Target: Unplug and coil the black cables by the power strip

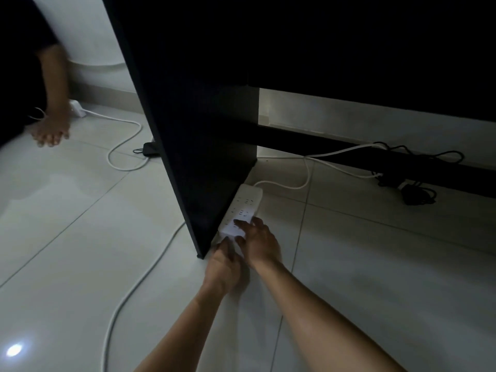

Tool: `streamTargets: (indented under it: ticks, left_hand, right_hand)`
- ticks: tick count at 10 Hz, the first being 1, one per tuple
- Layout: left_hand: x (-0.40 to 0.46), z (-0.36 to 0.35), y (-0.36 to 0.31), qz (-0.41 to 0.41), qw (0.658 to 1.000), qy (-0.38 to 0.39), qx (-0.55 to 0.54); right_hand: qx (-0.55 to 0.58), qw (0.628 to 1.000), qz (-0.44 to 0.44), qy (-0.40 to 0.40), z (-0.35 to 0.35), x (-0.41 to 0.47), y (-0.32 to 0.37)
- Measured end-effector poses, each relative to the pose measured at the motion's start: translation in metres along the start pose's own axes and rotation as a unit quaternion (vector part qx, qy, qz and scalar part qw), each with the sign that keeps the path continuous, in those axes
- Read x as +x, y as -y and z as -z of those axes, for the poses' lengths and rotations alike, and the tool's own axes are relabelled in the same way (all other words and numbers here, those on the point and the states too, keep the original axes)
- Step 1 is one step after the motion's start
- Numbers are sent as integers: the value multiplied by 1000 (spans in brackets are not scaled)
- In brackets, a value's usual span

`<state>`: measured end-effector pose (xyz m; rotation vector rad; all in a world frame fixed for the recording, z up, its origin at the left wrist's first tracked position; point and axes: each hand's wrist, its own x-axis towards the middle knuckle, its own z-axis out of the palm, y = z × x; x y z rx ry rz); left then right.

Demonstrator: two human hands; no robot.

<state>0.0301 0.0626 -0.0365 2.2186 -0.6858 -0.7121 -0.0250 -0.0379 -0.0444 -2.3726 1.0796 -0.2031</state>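
Both hands on the near end of the white power strip [241, 210] — left hand [224, 260] pinching its end, right hand [259, 241] pressing on top. Black cables [410, 183] lie beyond to the right, seemingly tangled — right hand nearer.

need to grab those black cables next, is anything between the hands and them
Nothing on the bare floor blocks the way. Both hands, left hand and right hand, are at the near end of the white power strip; the black cables lie further right by the dark base rail, tangled with a white cord.
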Motion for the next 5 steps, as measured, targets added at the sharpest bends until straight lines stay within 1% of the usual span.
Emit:
streamTargets:
  ticks: [1,2,3,4,5]
  left_hand:
    - [5,0,1,-16,999,34,4]
    - [11,-1,4,-50,997,49,36]
    - [9,0,-6,-22,992,48,113]
    - [6,-5,-23,-44,980,49,186]
    - [-4,-9,-63,-136,955,81,252]
  right_hand:
    - [3,1000,6,24,-2,3,1]
    - [17,997,32,71,7,4,-6]
    - [95,989,10,114,28,2,-11]
    - [113,986,-46,111,55,-8,-28]
    - [75,989,-107,74,99,-28,-64]
